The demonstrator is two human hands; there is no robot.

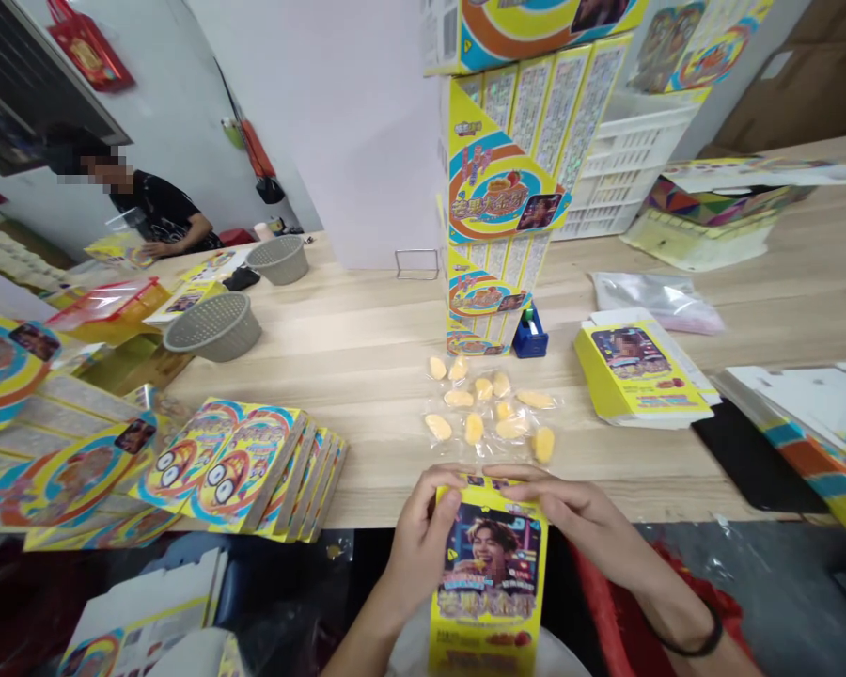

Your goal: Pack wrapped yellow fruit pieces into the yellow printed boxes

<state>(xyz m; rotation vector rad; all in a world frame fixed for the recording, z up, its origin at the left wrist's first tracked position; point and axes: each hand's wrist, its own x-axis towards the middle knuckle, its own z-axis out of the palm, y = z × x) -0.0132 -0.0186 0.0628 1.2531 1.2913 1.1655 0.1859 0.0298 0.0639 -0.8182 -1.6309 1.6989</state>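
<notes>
My left hand [419,541] and my right hand [564,508] grip the top end of a yellow printed cardboard box [490,588], held upright at the table's front edge. The fingers of both hands curl over its upper end, and a printed photo panel faces me. Just beyond my fingers lies a clear plastic sheet of sachets [486,409] holding several pale yellow candies. It looks separate from the box and from my hands. A dark band circles my right wrist.
On the wooden table [381,348] are stacked printed cartons [240,470] at left, a tall carton stack [497,216], a blue tape dispenser [530,331], a flat yellow box [638,371] and grey baskets [211,326]. A co-worker [148,197] sits far left.
</notes>
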